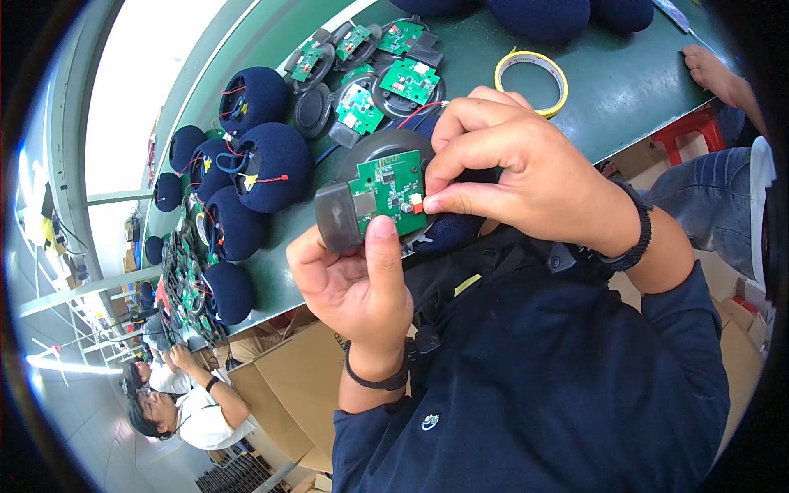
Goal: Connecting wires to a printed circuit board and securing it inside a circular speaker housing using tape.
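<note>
My left hand (362,300) grips a green circuit board (386,185) mounted on a round black plastic base (337,218), its thumb pressed on the board's lower edge. At the board's right edge sits a small red plug (417,202) by a white socket. My right hand (526,168) is closed, thumb and forefinger pinching at this plug; whether it is fully seated I cannot tell. Just behind the board, a thin red wire (417,113) runs toward my right fingers. A dark navy round shell (448,232) lies partly hidden under my hands.
Several boards on black bases (411,78) lie on the green table (604,90). Navy round shells (275,168) with wires stand at the left. A yellow tape roll (561,82) lies beyond my right hand. Another person's hand (713,72) rests at the right; co-workers (209,419) sit at the left.
</note>
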Action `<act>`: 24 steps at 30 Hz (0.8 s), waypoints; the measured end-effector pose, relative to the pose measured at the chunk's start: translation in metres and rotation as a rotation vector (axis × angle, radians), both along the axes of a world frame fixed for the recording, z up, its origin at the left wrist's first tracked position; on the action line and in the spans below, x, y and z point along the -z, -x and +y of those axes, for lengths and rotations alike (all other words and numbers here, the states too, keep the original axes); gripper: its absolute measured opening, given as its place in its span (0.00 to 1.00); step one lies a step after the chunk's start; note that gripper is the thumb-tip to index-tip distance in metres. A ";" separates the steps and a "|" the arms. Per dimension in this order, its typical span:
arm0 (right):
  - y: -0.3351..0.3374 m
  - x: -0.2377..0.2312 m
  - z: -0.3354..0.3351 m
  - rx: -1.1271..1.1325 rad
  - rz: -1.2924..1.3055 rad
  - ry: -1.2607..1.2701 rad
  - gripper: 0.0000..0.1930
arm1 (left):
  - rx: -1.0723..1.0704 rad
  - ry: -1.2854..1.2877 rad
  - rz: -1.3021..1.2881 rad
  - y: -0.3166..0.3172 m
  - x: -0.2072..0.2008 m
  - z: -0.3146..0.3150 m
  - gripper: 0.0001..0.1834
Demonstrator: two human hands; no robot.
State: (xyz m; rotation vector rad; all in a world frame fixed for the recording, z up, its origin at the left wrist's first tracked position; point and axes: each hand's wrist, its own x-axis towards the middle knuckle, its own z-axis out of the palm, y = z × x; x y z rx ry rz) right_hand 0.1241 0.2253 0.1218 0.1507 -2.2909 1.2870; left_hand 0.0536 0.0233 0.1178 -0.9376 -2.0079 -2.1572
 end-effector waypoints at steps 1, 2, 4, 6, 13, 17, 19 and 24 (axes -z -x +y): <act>0.000 0.000 0.000 0.009 0.008 -0.014 0.09 | 0.001 -0.002 -0.002 0.001 0.000 0.000 0.16; 0.001 0.001 0.001 0.017 0.016 -0.029 0.09 | -0.004 0.021 0.004 0.003 0.001 -0.001 0.16; 0.002 -0.001 0.001 0.002 0.022 -0.018 0.09 | -0.018 0.041 0.011 0.003 -0.001 -0.001 0.16; 0.003 -0.002 0.002 -0.011 0.026 -0.009 0.09 | 0.001 0.009 -0.011 0.000 -0.003 -0.001 0.16; 0.011 0.002 0.009 -0.080 0.069 0.092 0.13 | 0.015 -0.085 0.006 -0.004 0.008 -0.005 0.15; 0.015 0.005 0.036 0.160 -0.103 0.089 0.13 | -0.056 -0.183 -0.005 -0.010 0.016 -0.013 0.15; 0.021 0.014 0.036 0.141 -0.165 0.135 0.13 | -0.044 -0.214 -0.061 -0.013 0.027 -0.018 0.16; 0.041 0.035 0.031 -0.112 -0.308 0.514 0.13 | -0.036 -0.249 -0.050 -0.011 0.029 -0.016 0.18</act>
